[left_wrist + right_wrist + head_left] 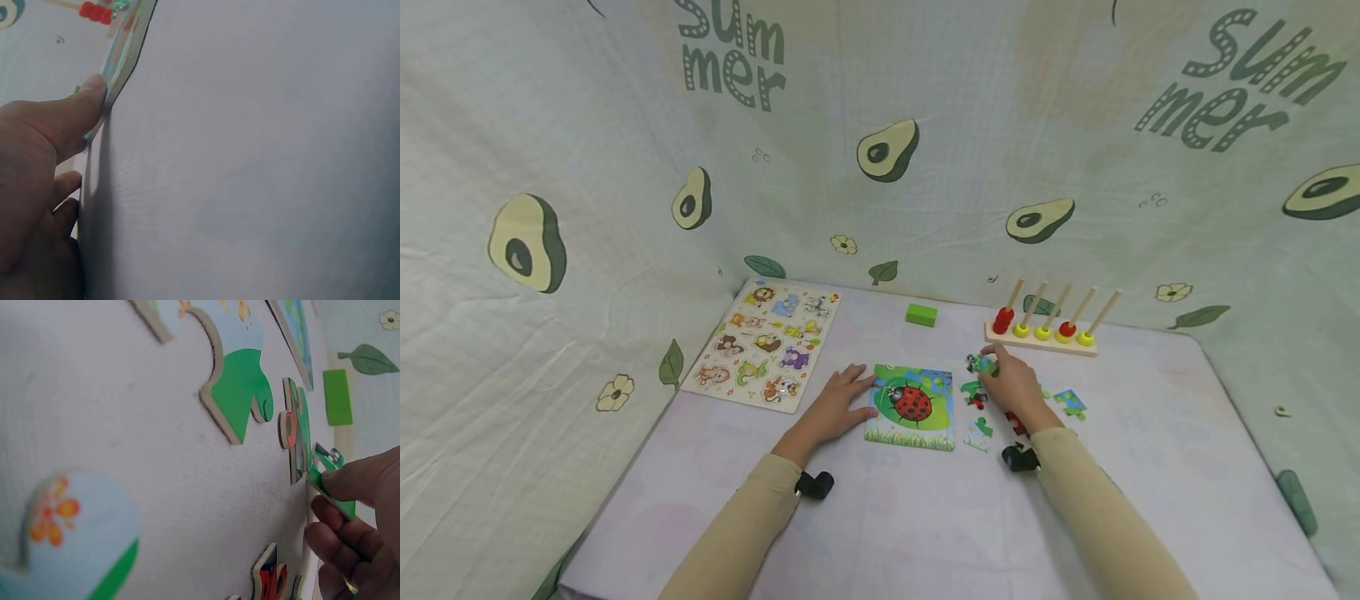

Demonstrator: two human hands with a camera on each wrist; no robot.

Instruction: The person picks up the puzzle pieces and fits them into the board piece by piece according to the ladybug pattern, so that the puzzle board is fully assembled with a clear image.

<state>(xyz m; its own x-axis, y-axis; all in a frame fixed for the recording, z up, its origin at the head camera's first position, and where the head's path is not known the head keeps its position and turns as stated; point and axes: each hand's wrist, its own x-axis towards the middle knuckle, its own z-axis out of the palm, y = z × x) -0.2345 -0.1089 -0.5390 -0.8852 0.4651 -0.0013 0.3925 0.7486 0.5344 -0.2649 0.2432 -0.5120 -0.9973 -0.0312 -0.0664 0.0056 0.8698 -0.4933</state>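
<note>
A square ladybug puzzle board (pixel 940 421) lies flat in front of me. My left hand (pixel 829 410) rests along its left side, fingers spread, with the thumb at the board's edge; in the left wrist view the thumb (pixel 87 103) touches that edge. My right hand (pixel 1018 390) pinches a green puzzle piece (pixel 342 505) between thumb and fingers, just right of the board's upper corner. Loose puzzle pieces lie around this hand: a pale one with green (pixel 977 435), a green and red one (pixel 972 392), and a blue and green one (pixel 1070 403). Red pieces sit partly hidden beneath the right hand.
At the left lies a wooden animal puzzle board (pixel 782 392). A green block (pixel 921 315) stands near the back wall. Behind the right hand is a pegged stand (pixel 1041 342) with red and yellow beads. Patterned cloth (pixel 955 208) encloses the table's back and sides.
</note>
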